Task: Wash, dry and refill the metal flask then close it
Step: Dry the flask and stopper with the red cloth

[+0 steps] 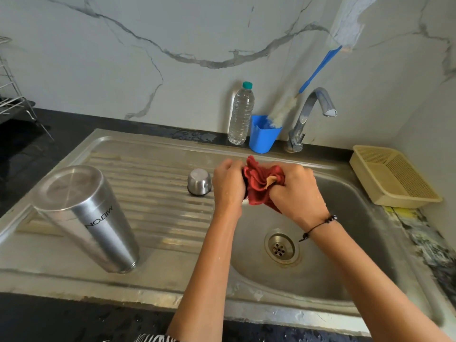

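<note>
One metal flask [86, 215] stood upside down on the ribbed drainboard at about nine o'clock from the hands, brushed steel, base up, its printed lettering reading inverted, mouth end planted on the steel. One small steel cap [199, 181] sat dome-up on the drainboard just to the left of the hands, apart from the flask. And there were the hands, both busy over the basin's rim: the left hand [228, 183] curled tight around something dark that the cloth mostly hid, hard to tell what, while the right hand [297, 191] bunched one red cloth [261, 183] in a closed grip, pressing it against the left. A black cord bracelet [318, 227] circled the right wrist. One sink [370, 218] lay below with its drain [281, 248] at six o'clock. Out at twelve o'clock: one clear water bottle [241, 114] with a teal cap, one blue cup [262, 134] holding one blue-handled bottle brush [296, 99], one chrome tap [311, 114]. At three o'clock, one cream basket [392, 178]. At ten o'clock, one wire rack [12, 95].
</note>
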Demonstrator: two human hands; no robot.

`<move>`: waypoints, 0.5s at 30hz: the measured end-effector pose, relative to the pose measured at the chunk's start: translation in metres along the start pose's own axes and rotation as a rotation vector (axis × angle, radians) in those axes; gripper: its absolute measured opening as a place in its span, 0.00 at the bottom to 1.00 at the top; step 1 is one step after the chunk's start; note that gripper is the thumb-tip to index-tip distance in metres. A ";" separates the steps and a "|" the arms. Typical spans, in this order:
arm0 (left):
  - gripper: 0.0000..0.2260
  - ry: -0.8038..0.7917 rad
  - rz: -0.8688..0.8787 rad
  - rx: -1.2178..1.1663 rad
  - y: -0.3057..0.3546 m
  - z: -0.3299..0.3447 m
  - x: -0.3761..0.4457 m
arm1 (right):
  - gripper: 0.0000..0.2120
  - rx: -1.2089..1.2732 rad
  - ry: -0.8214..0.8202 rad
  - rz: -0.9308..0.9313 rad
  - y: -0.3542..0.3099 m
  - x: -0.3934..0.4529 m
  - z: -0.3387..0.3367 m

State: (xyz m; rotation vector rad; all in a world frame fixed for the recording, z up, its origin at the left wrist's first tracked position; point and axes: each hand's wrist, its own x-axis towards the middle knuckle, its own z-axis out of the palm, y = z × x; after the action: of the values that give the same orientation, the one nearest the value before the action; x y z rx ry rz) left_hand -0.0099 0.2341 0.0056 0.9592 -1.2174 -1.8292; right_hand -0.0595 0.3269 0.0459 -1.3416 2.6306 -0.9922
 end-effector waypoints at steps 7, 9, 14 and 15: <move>0.07 -0.043 0.101 -0.067 -0.002 0.009 -0.007 | 0.05 0.480 -0.167 0.431 0.016 -0.003 -0.018; 0.08 -0.064 0.117 -0.077 0.000 0.011 -0.011 | 0.10 0.558 -0.152 0.461 0.024 -0.005 -0.019; 0.10 -0.133 0.072 -0.105 0.005 0.007 -0.007 | 0.21 0.267 0.186 0.131 0.027 -0.005 -0.020; 0.11 -0.124 0.044 -0.143 0.005 0.006 -0.005 | 0.21 0.218 0.235 0.044 0.026 -0.006 -0.021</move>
State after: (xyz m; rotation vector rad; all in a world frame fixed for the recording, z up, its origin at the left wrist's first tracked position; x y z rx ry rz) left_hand -0.0115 0.2396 0.0133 0.7438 -1.1539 -1.9358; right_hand -0.0810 0.3535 0.0466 -1.1789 2.5971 -1.4630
